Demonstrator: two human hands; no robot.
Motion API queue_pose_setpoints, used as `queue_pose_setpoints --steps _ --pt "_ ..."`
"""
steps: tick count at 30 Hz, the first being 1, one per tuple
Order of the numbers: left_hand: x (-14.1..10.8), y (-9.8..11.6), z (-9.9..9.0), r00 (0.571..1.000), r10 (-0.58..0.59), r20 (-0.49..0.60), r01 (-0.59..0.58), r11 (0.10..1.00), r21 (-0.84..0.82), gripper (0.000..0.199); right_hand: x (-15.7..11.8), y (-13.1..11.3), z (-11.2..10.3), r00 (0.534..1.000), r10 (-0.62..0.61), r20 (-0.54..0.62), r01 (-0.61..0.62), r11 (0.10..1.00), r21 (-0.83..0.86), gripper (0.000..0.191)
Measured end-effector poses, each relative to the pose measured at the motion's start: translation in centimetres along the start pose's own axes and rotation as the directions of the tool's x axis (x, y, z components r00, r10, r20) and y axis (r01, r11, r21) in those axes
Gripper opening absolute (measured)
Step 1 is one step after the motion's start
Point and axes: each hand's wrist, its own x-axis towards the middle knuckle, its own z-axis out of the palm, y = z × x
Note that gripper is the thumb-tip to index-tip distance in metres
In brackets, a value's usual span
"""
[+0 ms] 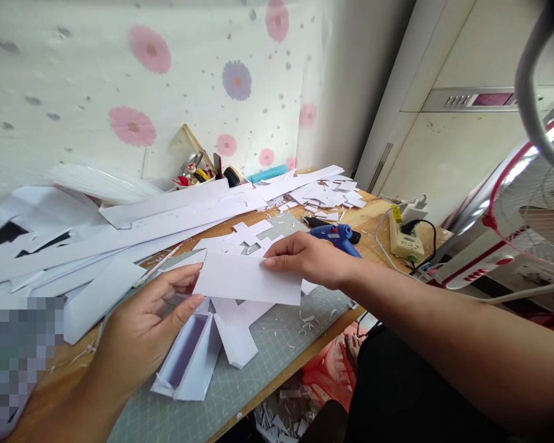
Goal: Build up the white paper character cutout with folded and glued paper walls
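Observation:
A rectangular piece of white card (249,280) is held up above the cutting mat. My right hand (305,255) pinches its upper edge, thumb in front and fingers behind. At the card's left end, my left hand (143,326) has its thumb and fingertips on the edge. Below the left hand, a folded white card box (194,357) with an open trough stands on the grey cutting mat (277,363). Cut white card pieces (237,332) with notches and openings lie beneath the held card, partly hidden by it.
A blue glue gun (335,234) lies behind my right wrist, near a power strip (406,240) with cables. Long white card strips (166,224) cover the table's left and back. Scraps (327,194) are heaped at the back. A fan (530,203) stands at right.

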Motion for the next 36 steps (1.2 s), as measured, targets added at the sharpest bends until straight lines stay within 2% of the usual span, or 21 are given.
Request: queue_pose_setpoints --steps 2,5,10,14,17,20,23,28,31,33,34,36 --pt "0.0 0.0 0.1 0.998 -0.052 -0.022 0.051 0.996 -0.071 0.039 0.1 0.2 0.5 0.998 0.055 0.039 -0.06 0.984 0.17 0.021" --pt "0.1 -0.2 0.1 0.988 -0.123 -0.094 0.105 0.979 -0.176 0.032 0.2 0.1 1.1 0.993 0.079 0.093 -0.104 0.945 0.31 0.022" --pt "0.8 0.3 0.5 0.958 -0.224 -0.179 0.131 0.898 -0.421 0.027 0.0 -0.1 1.6 0.983 0.035 0.18 -0.097 0.931 0.351 0.035" --pt "0.9 1.4 0.9 0.951 -0.237 -0.196 0.107 0.853 -0.511 0.028 -0.4 0.1 2.9 0.97 -0.033 0.24 -0.066 0.917 0.393 0.044" --pt "0.5 2.0 1.2 0.948 -0.241 -0.206 0.079 0.809 -0.582 0.024 -0.8 0.4 4.1 0.944 -0.047 0.328 -0.125 0.867 0.483 0.055" --pt "0.1 2.2 1.3 0.949 -0.223 -0.223 0.056 0.816 -0.576 0.022 -1.2 0.2 4.8 0.913 -0.067 0.403 -0.184 0.813 0.552 0.062" --pt "-0.2 2.3 1.3 0.959 -0.195 -0.205 0.044 0.82 -0.571 0.02 -1.5 -0.3 4.9 0.92 -0.081 0.384 -0.162 0.812 0.561 0.055" --pt "-0.3 2.2 1.2 0.982 -0.131 -0.135 0.034 0.829 -0.559 0.028 -1.5 -1.0 4.8 0.964 -0.118 0.239 0.002 0.9 0.437 0.054" --pt "-0.2 2.0 0.8 0.996 -0.067 -0.067 0.03 0.893 -0.45 0.035 -1.4 -1.2 4.7 0.975 -0.095 0.202 0.026 0.947 0.32 0.054" --pt "0.0 2.0 0.5 0.999 0.038 -0.027 -0.043 0.979 -0.199 0.038 -1.3 -1.3 4.7 0.981 -0.058 0.188 0.009 0.968 0.251 0.054" --pt "0.1 2.0 0.4 0.995 0.104 -0.007 -0.104 0.994 -0.036 0.039 -1.2 -1.2 4.8 0.984 -0.038 0.175 -0.001 0.976 0.219 0.054" --pt "0.4 1.9 0.1 0.978 0.205 0.024 -0.206 0.956 0.209 0.042 -0.9 -0.9 4.9 0.987 0.002 0.16 -0.029 0.986 0.167 0.054"
